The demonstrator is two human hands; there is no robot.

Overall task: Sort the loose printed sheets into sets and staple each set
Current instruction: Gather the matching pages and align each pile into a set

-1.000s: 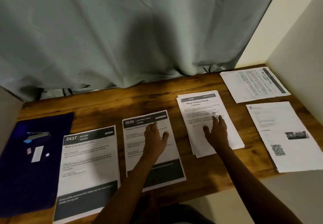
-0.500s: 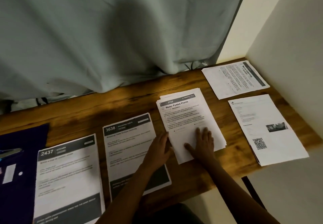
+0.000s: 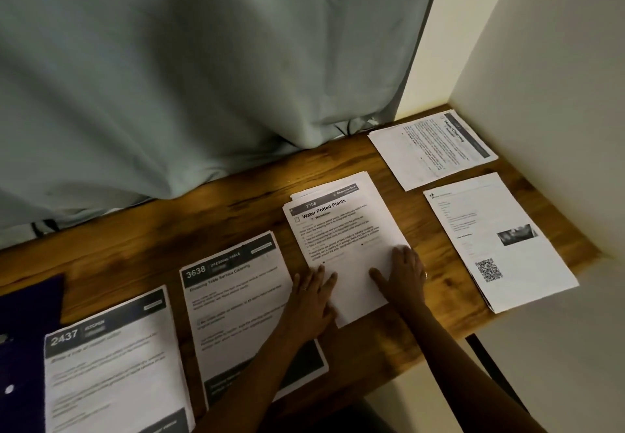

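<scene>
Water Potted Plants stack (image 3: 341, 229) lies mid-tabletop (image 3: 236, 209). The left hand (image 3: 313, 300) has left the 3638 sheet (image 3: 233, 300) to flank it; right hand (image 3: 402, 277) presses it. Both grips wide, flat, likely squaring the set for stapling.

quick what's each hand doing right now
Left hand: open, fingers straight against the Water Potted Plants stack.
Right hand: open, pressing flat on that stack.

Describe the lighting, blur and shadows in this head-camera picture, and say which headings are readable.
Head view: dim, warm light; a broad soft shadow falls across the curtain; the Water Potted Plants stack heading reads sharply at centre; the 2437 sheet body text smears toward the lower-left edge; no glare on the wooden table.
</scene>
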